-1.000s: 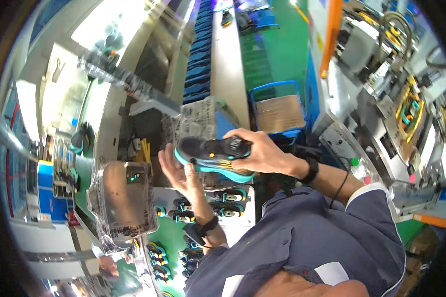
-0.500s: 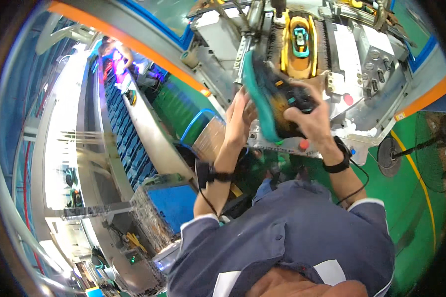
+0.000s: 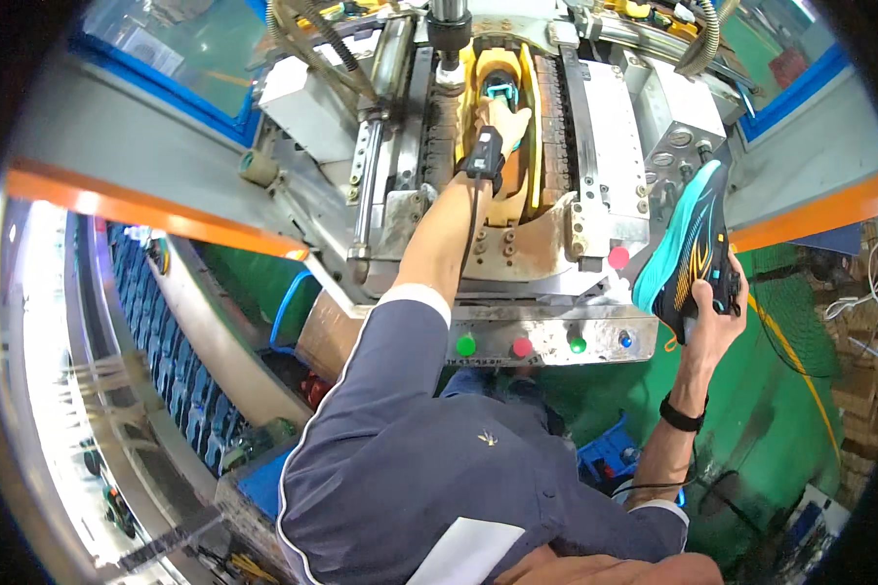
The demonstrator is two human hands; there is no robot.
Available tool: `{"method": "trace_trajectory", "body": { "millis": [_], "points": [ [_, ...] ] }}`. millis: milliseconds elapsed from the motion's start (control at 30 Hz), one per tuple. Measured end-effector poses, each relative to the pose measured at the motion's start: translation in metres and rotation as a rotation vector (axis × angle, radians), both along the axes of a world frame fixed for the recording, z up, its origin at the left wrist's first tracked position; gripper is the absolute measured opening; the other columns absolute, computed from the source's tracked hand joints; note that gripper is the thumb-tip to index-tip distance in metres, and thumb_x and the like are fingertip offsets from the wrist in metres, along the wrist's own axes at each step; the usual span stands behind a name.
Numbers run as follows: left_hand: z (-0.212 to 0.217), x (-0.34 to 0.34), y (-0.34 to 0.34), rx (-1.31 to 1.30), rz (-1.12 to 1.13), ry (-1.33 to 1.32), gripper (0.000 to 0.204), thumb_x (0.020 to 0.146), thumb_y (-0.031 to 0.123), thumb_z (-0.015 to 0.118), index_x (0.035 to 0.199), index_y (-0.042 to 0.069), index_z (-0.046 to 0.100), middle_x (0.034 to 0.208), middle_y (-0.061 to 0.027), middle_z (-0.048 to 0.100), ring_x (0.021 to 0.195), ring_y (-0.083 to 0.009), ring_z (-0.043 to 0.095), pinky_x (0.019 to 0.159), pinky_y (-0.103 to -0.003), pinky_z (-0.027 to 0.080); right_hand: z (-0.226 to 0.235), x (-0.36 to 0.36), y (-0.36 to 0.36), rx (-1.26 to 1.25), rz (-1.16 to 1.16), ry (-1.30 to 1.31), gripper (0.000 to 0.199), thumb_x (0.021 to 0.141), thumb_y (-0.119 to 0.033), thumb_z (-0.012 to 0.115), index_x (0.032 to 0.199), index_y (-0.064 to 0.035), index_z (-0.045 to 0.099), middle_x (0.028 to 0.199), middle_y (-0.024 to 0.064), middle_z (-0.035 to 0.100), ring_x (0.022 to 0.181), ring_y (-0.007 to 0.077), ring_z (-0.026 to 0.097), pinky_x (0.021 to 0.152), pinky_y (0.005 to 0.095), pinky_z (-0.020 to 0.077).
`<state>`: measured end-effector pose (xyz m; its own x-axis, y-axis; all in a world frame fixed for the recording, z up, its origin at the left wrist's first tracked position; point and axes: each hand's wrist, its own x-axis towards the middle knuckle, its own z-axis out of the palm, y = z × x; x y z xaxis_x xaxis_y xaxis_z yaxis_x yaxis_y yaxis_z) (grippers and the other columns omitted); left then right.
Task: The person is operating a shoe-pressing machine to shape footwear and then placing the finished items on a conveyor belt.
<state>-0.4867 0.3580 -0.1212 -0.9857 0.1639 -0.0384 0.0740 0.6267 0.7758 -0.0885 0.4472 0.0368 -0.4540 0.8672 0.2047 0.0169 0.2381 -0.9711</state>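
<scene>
My right hand [image 3: 720,310] grips a sports shoe [image 3: 698,263] with a black upper, yellow stripes and a teal sole. It hangs to the right of the machine, toe up and sole facing left, with an orange loop at the heel. Inside the machine, a second black and teal shoe [image 3: 500,86] lies between yellow side pads [image 3: 531,127]. Over this shoe is my left hand [image 3: 503,125], thumb out to the right and fingers closed about it. That hand covers much of the shoe, and its fingertips are partly hidden.
Above the yellow bed hangs a metal press rod [image 3: 449,34]. A panel with coloured buttons [image 3: 578,345] runs along the machine's front. Orange-edged frame bars [image 3: 156,229] flank it. Left stands a conveyor with blue trays [image 3: 161,322]; a blue crate [image 3: 607,453] sits on the green floor.
My hands have parted: the right has carried the held shoe out to the right, and the left has let go of it and reached forward onto the shoe in the machine.
</scene>
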Motion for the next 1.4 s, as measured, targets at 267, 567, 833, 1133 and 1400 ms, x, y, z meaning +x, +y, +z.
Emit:
{"method": "trace_trajectory", "body": {
  "millis": [267,567,833,1133,1400],
  "points": [
    [0.012,0.006,-0.048,0.736,0.062,-0.379,0.036,0.068,0.005,0.076,0.101,-0.002,0.064,0.095,-0.0152,0.069,0.086,-0.0283,0.067,0.079,-0.038,0.054,0.006,-0.096,0.048,0.173,0.045,-0.102,0.045,0.076,-0.010,0.072,0.118,0.0026,0.061,0.104,0.0085,0.066,0.091,0.0148,0.061,0.084,0.0281,0.0488],
    [0.127,0.198,-0.251,0.973,-0.051,-0.575,0.057,0.076,0.004,0.074,0.127,-0.005,0.051,0.116,-0.0126,0.061,0.103,-0.0203,0.061,0.094,-0.034,0.049,0.009,-0.328,-0.011,0.486,0.479,-0.903,0.043,0.068,-0.032,0.077,0.093,0.0023,0.070,0.083,0.0144,0.071,0.077,0.0269,0.069,0.073,0.0367,0.0541],
    [0.163,0.324,-0.369,0.960,0.524,-0.410,0.050,0.079,0.006,0.064,0.126,-0.005,0.050,0.117,-0.0131,0.060,0.103,-0.0237,0.061,0.091,-0.035,0.049,-0.134,-0.396,-0.044,0.754,0.360,-0.752,0.041,0.079,-0.029,0.065,0.099,0.0040,0.054,0.092,0.0270,0.068,0.088,0.0407,0.068,0.078,0.0457,0.0548],
    [0.133,0.417,-0.363,0.953,0.900,-0.213,0.035,0.086,0.007,0.062,0.119,-0.001,0.057,0.109,-0.0092,0.064,0.095,-0.0186,0.064,0.084,-0.032,0.052,-0.112,-0.338,-0.086,0.951,0.488,-0.365,0.050,0.082,-0.029,0.069,0.117,0.0025,0.052,0.115,0.0213,0.061,0.092,0.0351,0.065,0.082,0.0465,0.0518],
    [0.106,0.459,-0.327,1.306,0.975,-0.351,0.038,0.084,0.006,0.069,0.117,-0.007,0.056,0.111,-0.0124,0.064,0.100,-0.0187,0.064,0.091,-0.033,0.051,-0.187,-0.094,-0.235,0.642,1.215,-0.155,0.011,0.083,-0.012,0.063,0.092,-0.0071,0.066,0.090,0.0097,0.064,0.084,0.0300,0.062,0.073,0.0392,0.0505]
  ]
}}
